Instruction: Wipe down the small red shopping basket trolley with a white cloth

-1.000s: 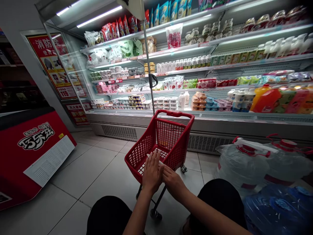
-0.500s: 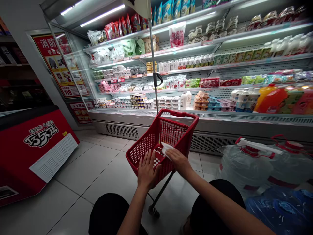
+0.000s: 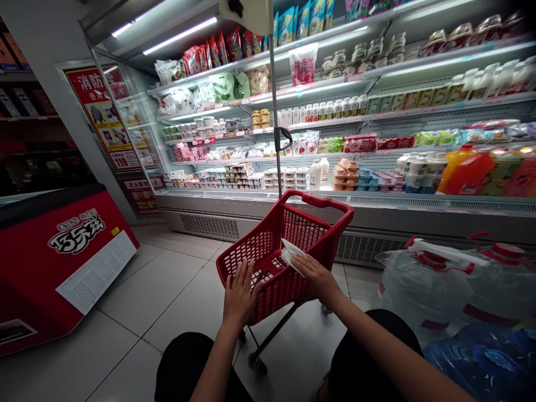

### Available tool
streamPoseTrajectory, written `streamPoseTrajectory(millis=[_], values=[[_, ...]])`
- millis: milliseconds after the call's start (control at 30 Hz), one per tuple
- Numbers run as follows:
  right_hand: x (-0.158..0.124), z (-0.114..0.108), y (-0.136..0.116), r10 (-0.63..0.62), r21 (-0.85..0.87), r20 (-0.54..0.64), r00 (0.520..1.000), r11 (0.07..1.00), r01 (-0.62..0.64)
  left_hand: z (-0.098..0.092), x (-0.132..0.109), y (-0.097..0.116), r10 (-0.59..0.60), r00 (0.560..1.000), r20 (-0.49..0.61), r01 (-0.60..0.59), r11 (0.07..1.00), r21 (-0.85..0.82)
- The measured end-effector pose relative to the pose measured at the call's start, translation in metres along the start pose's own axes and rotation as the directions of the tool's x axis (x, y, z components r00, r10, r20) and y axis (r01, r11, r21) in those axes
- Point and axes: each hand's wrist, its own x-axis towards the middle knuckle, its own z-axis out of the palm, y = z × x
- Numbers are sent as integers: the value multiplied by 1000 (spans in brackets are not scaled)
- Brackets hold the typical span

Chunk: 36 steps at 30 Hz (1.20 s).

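Note:
A red plastic shopping cart (image 3: 288, 282) on a wheeled metal frame stands in front of my knees, its push handle at the far side. My left hand (image 3: 240, 296) lies against the near left rim of the basket, fingers stretched out and holding nothing. My right hand (image 3: 316, 279) has its fingers over a white cloth or tissue (image 3: 290, 252), pressing it onto the near rim of the basket. Part of the white piece sticks up past my fingertips; the rest is hidden under them.
A lit open refrigerator (image 3: 259, 215) with several shelves of packaged dairy and drinks runs along the back. To the left stands a red chest freezer (image 3: 96, 251). Large clear water bottles (image 3: 425, 285) and a blue water jug (image 3: 481, 357) sit close on my right.
The cart has turned a little, its handle end shifting right. My left hand has moved left along the rim, and my right hand has moved slightly right with the white piece.

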Motion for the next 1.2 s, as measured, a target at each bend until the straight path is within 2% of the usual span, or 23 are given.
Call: streamPoseTrajectory(millis=[100, 200, 267, 333, 400, 533, 600, 667, 767, 867, 967, 1067, 1200], values=[[-3, 12, -27, 12, 6, 1, 1000, 1000, -12, -2, 4, 9, 11, 999, -41, -9, 999, 35], [0, 24, -62, -32, 32, 22, 999, 999, 31, -1, 10, 27, 75, 993, -87, -72, 996, 43], [3, 26, -72, -72, 45, 34, 997, 996, 71, 0, 13, 37, 118, 988, -97, -114, 993, 38], [4, 21, -65, -115, 49, 59, 992, 993, 112, 0, 14, 41, 135, 986, -99, -132, 991, 36], [4, 11, -44, -129, 38, 83, 988, 991, 126, -2, 14, 39, 144, 985, -95, -141, 989, 40], [-3, -15, 8, -17, -37, 57, 998, 999, 20, -6, 13, 28, 152, 986, -71, -149, 988, 42], [-5, -22, 22, 36, -56, 34, 999, 998, -34, -7, 13, 25, 141, 988, -67, -138, 990, 43], [-6, -20, 22, 77, -55, 5, 997, 996, -76, -7, 14, 25, 135, 989, -68, -132, 990, 46], [-5, -7, 1, 98, -42, -16, 995, 994, -99, -5, 17, 30, 136, 988, -74, -134, 990, 40], [-2, 7, -26, 40, -11, 17, 999, 999, -40, -4, 21, 36, 166, 984, -60, -165, 986, 19], [2, 10, -39, -17, 15, 50, 999, 1000, 17, -4, 23, 36, 169, 985, -47, -169, 986, 5], [6, 2, -32, -75, 17, 72, 995, 997, 74, -6, 20, 30, 169, 985, -28, -169, 986, 1], [6, -17, -1, -61, -23, 62, 996, 998, 62, -9, 14, 21, 184, 983, -2, -184, 983, -18]])
